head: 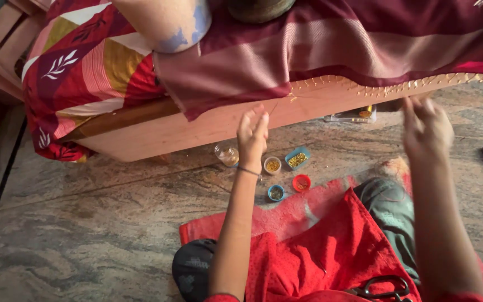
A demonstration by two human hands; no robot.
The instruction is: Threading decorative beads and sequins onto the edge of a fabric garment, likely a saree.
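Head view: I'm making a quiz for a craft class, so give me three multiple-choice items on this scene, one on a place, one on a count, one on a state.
1. Where do the small bead dishes stand?
A. on the stone floor, in front of the wooden bed frame
B. on the patterned bedspread
C. in the person's lap

2. How many small round coloured dishes sit beside the oblong blue one?
A. one
B. three
C. six

3. What is the left hand doing?
A. lying flat on the floor
B. raised, fingertips pinched at the maroon cloth's edge
C. holding the scissors

Answers:
1. A, they rest on the floor below the frame.
2. B, a cream, a blue and a red one show.
3. B, its fingers meet at the hem, while the scissors lie on the red fabric in the lap.
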